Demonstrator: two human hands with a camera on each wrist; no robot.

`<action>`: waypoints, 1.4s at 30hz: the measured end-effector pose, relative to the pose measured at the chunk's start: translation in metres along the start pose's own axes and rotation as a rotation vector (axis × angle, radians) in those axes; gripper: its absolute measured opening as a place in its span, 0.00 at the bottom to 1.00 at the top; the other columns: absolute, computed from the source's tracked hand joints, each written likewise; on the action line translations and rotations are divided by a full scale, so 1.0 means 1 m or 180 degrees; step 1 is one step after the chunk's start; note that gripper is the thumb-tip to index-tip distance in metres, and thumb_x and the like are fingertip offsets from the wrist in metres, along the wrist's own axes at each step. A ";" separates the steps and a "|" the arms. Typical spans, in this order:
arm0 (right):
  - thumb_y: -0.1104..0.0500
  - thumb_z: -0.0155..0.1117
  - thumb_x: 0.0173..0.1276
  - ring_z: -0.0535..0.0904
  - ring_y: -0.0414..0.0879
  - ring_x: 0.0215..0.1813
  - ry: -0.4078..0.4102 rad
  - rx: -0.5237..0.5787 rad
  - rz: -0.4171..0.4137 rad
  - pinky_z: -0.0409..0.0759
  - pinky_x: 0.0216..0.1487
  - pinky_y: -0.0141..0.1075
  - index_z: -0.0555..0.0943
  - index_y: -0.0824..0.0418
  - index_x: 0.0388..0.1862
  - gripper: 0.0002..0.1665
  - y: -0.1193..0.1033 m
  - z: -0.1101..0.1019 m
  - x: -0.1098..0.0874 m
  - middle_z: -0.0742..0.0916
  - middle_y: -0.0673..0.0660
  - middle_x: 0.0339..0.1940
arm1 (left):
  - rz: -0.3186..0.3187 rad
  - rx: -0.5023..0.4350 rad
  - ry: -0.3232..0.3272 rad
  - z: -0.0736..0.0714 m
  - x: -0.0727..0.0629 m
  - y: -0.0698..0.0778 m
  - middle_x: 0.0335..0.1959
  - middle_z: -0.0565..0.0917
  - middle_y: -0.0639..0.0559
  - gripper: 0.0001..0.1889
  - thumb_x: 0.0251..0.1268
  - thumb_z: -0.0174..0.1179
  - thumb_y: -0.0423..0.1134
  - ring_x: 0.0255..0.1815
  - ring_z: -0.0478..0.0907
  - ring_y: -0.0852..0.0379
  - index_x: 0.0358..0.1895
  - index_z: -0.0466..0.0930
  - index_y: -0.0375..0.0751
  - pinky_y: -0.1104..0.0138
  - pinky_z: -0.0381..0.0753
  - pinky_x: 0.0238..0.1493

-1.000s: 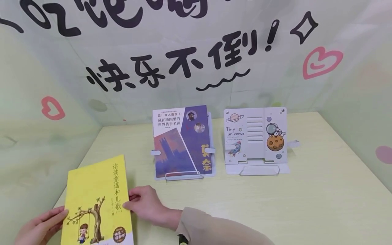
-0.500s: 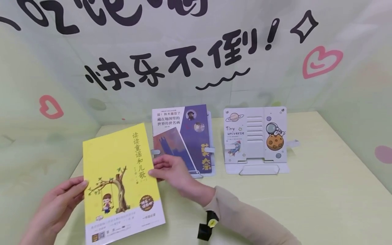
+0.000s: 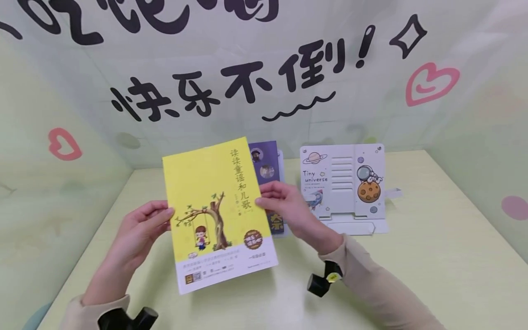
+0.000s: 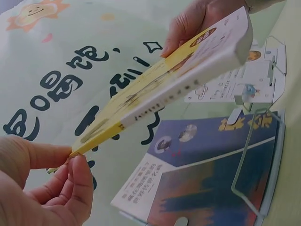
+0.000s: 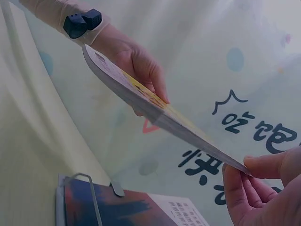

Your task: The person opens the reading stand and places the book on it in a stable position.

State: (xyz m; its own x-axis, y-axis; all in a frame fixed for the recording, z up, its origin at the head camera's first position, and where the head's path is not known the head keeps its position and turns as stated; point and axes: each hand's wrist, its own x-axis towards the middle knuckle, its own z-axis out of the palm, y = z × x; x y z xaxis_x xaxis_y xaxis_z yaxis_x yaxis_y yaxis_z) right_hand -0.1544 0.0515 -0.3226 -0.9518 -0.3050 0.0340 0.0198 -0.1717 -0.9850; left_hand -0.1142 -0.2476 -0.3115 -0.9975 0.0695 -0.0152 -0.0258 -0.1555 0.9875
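Note:
A yellow book (image 3: 198, 178) with a tree and a child on a swing on its cover is held up above the table, slightly tilted. My left hand (image 3: 142, 229) pinches its left edge between thumb and fingers. On the opposite edge, my right hand (image 3: 290, 211) grips it the same way. Behind it stands a purple book (image 3: 270, 158) on a book stand, largely covered in the head view; the left wrist view shows its cover (image 4: 207, 183) and the wire ledge in front. Both wrist views show the yellow book edge-on, clear of the table.
To the right stands a white book stand (image 3: 342, 183) with planet and astronaut pictures, a wire ledge at its foot and a side clip sticking out. The pale wooden table (image 3: 433, 266) meets a printed backdrop (image 3: 231, 46) with black lettering.
Both hands have carried the yellow book up and to the right from the table's left side. It now covers most of the purple book in the head view.

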 end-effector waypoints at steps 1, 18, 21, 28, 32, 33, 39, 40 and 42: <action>0.73 0.62 0.58 0.82 0.45 0.35 0.0023 -0.0019 -0.0007 0.82 0.44 0.41 0.76 0.75 0.47 0.16 -0.002 -0.006 -0.001 0.85 0.59 0.35 | -0.0002 0.0023 -0.0028 0.006 0.003 0.001 0.33 0.85 0.52 0.09 0.64 0.55 0.26 0.31 0.81 0.59 0.36 0.82 0.43 0.71 0.80 0.34; 0.69 0.61 0.64 0.82 0.42 0.37 0.0651 -0.0203 -0.0112 0.81 0.43 0.33 0.76 0.69 0.48 0.14 -0.028 -0.103 -0.016 0.86 0.52 0.34 | -0.0214 0.0140 -0.0333 0.104 0.066 0.003 0.31 0.83 0.54 0.05 0.64 0.56 0.28 0.29 0.80 0.60 0.38 0.76 0.42 0.71 0.81 0.34; 0.68 0.62 0.64 0.82 0.41 0.37 0.0744 -0.0197 -0.0146 0.81 0.42 0.31 0.76 0.66 0.46 0.12 -0.033 -0.117 -0.020 0.86 0.51 0.34 | -0.0266 0.0093 -0.0367 0.121 0.075 0.002 0.32 0.82 0.54 0.05 0.64 0.57 0.28 0.28 0.79 0.60 0.37 0.76 0.43 0.71 0.81 0.33; 0.67 0.65 0.62 0.82 0.40 0.35 0.1032 0.0022 -0.0297 0.80 0.37 0.27 0.80 0.61 0.40 0.08 -0.050 -0.147 -0.031 0.86 0.51 0.32 | -0.0267 -0.0085 -0.0495 0.164 0.099 0.002 0.30 0.81 0.51 0.05 0.62 0.58 0.26 0.27 0.79 0.59 0.36 0.76 0.40 0.70 0.81 0.34; 0.70 0.64 0.61 0.82 0.41 0.35 0.1134 0.0265 -0.0508 0.81 0.39 0.28 0.82 0.60 0.37 0.08 -0.056 -0.162 -0.031 0.86 0.52 0.31 | -0.0204 -0.0013 -0.0489 0.184 0.111 0.002 0.30 0.80 0.51 0.04 0.61 0.59 0.27 0.27 0.78 0.59 0.37 0.76 0.38 0.70 0.81 0.34; 0.71 0.64 0.60 0.82 0.41 0.34 0.1153 0.0313 -0.0559 0.81 0.38 0.28 0.83 0.60 0.36 0.08 -0.057 -0.166 -0.031 0.86 0.53 0.31 | -0.0185 0.0013 -0.0478 0.188 0.114 0.002 0.30 0.80 0.51 0.04 0.61 0.59 0.27 0.27 0.78 0.60 0.38 0.77 0.38 0.70 0.82 0.34; 0.73 0.64 0.59 0.82 0.42 0.34 0.1292 0.0507 -0.0805 0.81 0.36 0.30 0.84 0.62 0.35 0.09 -0.064 -0.188 -0.028 0.86 0.54 0.30 | -0.0086 0.0114 -0.0412 0.216 0.128 0.000 0.34 0.81 0.49 0.07 0.60 0.61 0.29 0.29 0.78 0.58 0.41 0.78 0.34 0.67 0.82 0.39; 0.74 0.64 0.58 0.82 0.43 0.34 0.1310 0.0536 -0.0842 0.81 0.36 0.30 0.84 0.63 0.35 0.09 -0.064 -0.191 -0.027 0.86 0.54 0.30 | -0.0067 0.0117 -0.0398 0.221 0.131 -0.001 0.35 0.81 0.48 0.08 0.60 0.61 0.29 0.29 0.78 0.58 0.42 0.78 0.34 0.66 0.82 0.40; 0.74 0.64 0.57 0.82 0.43 0.33 0.1362 0.0594 -0.0896 0.81 0.36 0.30 0.84 0.63 0.34 0.09 -0.064 -0.198 -0.026 0.86 0.54 0.29 | -0.0044 0.0142 -0.0363 0.229 0.138 -0.004 0.36 0.81 0.46 0.08 0.60 0.62 0.29 0.30 0.78 0.58 0.42 0.79 0.33 0.65 0.82 0.41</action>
State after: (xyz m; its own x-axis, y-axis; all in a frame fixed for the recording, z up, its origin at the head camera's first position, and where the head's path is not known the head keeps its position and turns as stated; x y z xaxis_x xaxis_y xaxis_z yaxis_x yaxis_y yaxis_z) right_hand -0.1918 0.2555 -0.2937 -0.9670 0.1786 0.1817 -0.2368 -0.3668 -0.8997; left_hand -0.2363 -0.0116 -0.2814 -0.9830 0.1833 -0.0133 -0.0339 -0.1100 0.9934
